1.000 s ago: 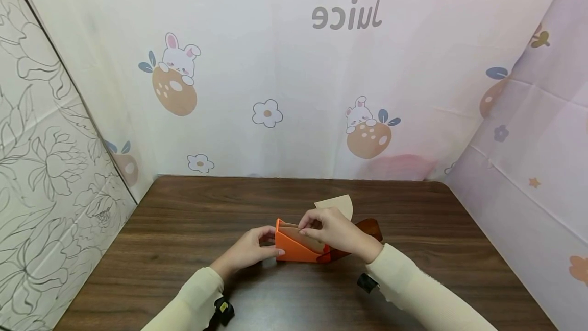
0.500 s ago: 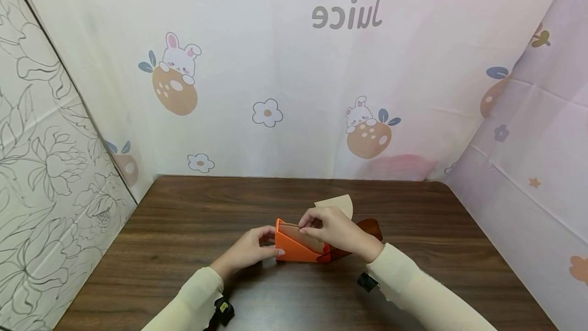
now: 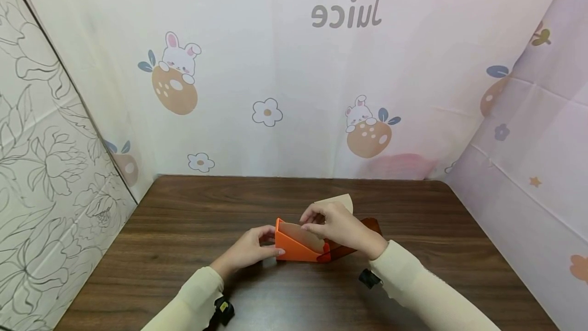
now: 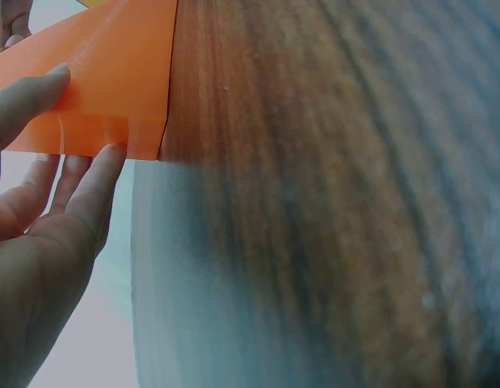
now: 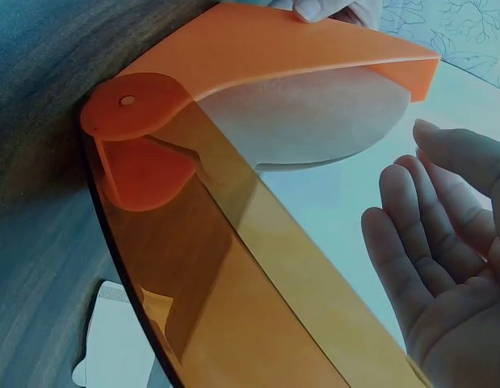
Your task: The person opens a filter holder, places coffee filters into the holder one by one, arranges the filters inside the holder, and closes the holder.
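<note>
An orange coffee filter holder (image 3: 296,246) stands on the table with its translucent brown lid (image 5: 258,275) swung open to the right. Paper coffee filters (image 5: 306,121) stand inside, their rounded edges above the sloping side. My left hand (image 3: 250,250) grips the holder's left end; in the left wrist view the thumb (image 4: 39,93) lies on one face and fingertips touch the end. Just above the filters is my right hand (image 3: 337,225), its fingers (image 5: 395,259) loosely bent, apart from the paper in the right wrist view, with nothing held.
Behind my right hand a loose paper filter (image 3: 342,201) lies on the dark wooden table (image 3: 206,203). A printed curtain (image 3: 275,65) hangs at the table's far edge, and more patterned cloth borders both sides.
My right hand has come away from the filters' top edge, slightly to the right, and its fingers have loosened. The filters now sit closer together. My left hand has not moved.
</note>
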### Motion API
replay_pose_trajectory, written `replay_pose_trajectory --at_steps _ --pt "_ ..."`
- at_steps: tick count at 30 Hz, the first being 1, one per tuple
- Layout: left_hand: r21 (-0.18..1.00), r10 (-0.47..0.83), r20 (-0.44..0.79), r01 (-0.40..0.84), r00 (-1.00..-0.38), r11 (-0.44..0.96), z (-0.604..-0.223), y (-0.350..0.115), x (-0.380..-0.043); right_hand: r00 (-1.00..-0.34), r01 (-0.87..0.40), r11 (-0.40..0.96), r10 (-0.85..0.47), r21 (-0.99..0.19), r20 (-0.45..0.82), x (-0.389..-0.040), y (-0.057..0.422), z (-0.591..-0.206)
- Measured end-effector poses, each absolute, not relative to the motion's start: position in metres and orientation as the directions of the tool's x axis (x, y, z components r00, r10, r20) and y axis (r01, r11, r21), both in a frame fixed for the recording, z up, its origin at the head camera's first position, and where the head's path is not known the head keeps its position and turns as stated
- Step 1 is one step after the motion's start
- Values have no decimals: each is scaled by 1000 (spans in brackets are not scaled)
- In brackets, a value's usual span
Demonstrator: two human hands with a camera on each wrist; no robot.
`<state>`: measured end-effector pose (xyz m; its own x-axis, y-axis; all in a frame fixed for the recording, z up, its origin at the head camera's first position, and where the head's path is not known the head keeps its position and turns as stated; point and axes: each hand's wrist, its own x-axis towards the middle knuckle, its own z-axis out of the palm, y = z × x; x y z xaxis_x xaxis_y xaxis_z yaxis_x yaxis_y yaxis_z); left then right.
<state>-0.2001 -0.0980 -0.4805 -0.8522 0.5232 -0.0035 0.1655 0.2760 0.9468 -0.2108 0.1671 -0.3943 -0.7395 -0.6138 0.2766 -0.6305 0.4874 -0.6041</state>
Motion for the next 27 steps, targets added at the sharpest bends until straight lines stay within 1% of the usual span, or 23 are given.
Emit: replay_pose_trajectory --at_steps 11,20,27 --pt "947 522 -3 165 -853 275 -482 -98 -201 -731 -646 477 -610 -596 304 -212 173 -384" --pt "940 521 1 179 -853 290 -482 -99 -201 -782 -585 532 -571 -611 251 -212 180 -375" --pt "940 520 2 179 -854 291 -482 -99 -201 -786 -588 542 -560 -601 263 -213 185 -373"
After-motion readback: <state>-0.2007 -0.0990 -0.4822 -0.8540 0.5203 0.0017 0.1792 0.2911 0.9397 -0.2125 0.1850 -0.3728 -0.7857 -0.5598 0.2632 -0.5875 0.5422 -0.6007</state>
